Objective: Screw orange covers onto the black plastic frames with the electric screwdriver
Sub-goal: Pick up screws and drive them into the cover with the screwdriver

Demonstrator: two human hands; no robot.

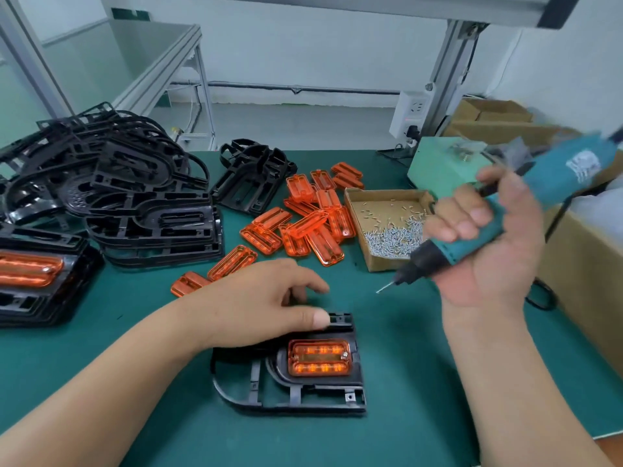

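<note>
A black plastic frame (290, 396) lies on the green mat in front of me, with an orange cover (319, 358) seated in it and a screw head at the cover's upper right corner. My left hand (266, 301) grips the frame's far edge, thumb on its top corner. My right hand (485, 244) holds the teal electric screwdriver (505, 210) lifted to the right of the frame, its bit (384, 288) pointing down-left, clear of the frame.
Loose orange covers (303, 217) are scattered mid-table. Black frames (128, 183) are piled at the left, with finished ones (37, 278) stacked at the far left. A cardboard tray of screws (387, 227) sits right of the covers. Cardboard boxes (586, 281) line the right edge.
</note>
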